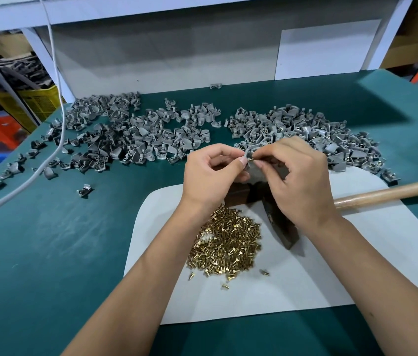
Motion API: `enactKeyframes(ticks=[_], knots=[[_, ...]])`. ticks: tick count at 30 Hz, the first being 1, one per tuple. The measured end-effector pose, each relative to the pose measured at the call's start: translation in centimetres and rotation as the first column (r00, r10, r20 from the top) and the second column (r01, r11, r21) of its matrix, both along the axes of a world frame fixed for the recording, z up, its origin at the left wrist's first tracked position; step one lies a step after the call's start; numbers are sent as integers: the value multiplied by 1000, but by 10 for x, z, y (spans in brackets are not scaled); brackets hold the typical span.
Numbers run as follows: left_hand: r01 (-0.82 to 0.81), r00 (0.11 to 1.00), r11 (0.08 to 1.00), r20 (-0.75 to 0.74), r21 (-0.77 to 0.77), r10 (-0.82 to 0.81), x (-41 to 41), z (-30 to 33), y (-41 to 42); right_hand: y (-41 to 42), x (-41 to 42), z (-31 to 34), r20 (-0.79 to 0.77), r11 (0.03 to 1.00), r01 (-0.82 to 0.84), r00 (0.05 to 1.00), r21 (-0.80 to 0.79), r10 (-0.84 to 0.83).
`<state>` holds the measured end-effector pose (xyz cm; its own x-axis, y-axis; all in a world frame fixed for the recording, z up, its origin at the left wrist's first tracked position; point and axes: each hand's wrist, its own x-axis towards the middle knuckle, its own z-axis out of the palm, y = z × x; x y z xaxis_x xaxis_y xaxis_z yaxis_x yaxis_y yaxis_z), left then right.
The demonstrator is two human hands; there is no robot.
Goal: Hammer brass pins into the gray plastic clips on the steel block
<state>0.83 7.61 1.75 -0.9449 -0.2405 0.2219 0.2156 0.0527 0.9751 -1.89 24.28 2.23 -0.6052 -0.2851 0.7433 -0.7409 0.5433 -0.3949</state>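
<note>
With my left hand [211, 173] pinching a small gray plastic clip [250, 163] above the dark steel block [238, 195] and my right hand [296, 176] pinching a short brass pin [250, 158], I should seat it squarely before reaching for the wooden-handled hammer [382, 194].

The left hand [210, 173] pinches a gray clip [250, 164] between thumb and fingers. The right hand [297, 176] pinches a brass pin [251, 158] at its fingertips, the pin touching the clip just beside the left thumb. Below the fingers sits the dark steel block [238, 195], with a hammer [382, 194] lying under the right hand. A pin pile [226, 245] lies between the wrists on a white sheet [318, 273]. Beyond the fingertips, clip heaps [131, 134] spread across the green table [48, 240].
</note>
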Motion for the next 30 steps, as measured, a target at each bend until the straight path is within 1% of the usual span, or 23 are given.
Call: enactKeyframes(ticks=[4,6,7,9,11,14,15,18,22,26,28,30], knots=[[31,999,999,20,-38,-31,0,2,-4,0,-1,0,6,998,-26,1000,53,26],[12,1000,995,-8,-102,-13,0,2,-5,-1,0,1,25,997,-25,999,73,23],[-16,999,987,-41,-160,10,0,3,-6,-1,0,1,39,997,-19,999,79,16],[-68,992,946,-124,-317,30,-1,3,-9,-1,-1,1,74,996,-2,997,91,-5],[-73,985,887,-172,-455,-7,1,2,-9,1,-2,2,112,994,14,993,108,-26],[-146,971,785,-238,-602,-2,1,-1,-8,2,-2,2,182,989,24,982,146,-51],[-157,970,772,-242,-616,4,1,-1,-8,2,-3,2,209,986,22,976,163,-56],[-138,974,775,-227,-617,-8,1,-3,-7,3,-2,2,255,980,34,963,198,-85],[-126,981,780,-196,-613,4,1,-4,-5,0,1,4,255,978,57,961,199,-108],[-124,986,778,-166,-616,26,0,-6,-5,11,-3,13,262,974,37,960,225,-97],[-122,988,784,-153,-609,35,-1,-6,-7,28,-8,22,339,967,22,934,253,-110],[-119,989,789,-143,-603,41,-1,-6,-8,51,-15,31,443,933,-23,884,360,-149]])
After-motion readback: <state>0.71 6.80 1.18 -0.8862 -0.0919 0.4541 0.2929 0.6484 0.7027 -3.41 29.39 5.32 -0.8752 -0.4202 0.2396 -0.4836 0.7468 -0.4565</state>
